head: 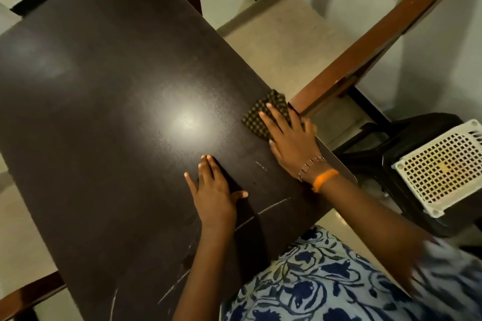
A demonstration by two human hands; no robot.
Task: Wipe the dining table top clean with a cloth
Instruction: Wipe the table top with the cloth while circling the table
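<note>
The dining table top (109,101) is dark brown and shiny, with a bright light reflection near its middle and pale scratch marks toward its near end. A folded dark checked cloth (263,112) lies at the table's right edge. My right hand (292,138) presses flat on the cloth with straight fingers, covering its near half; the wrist wears a bracelet and an orange band. My left hand (214,187) rests flat on the bare table surface, fingers spread, a hand's width left of the right hand.
A wooden chair (365,41) with a beige seat stands against the table's right side, its arm touching the edge next to the cloth. A white perforated basket (440,167) sits on a dark stool at the right. Another chair part (28,297) shows at the bottom left.
</note>
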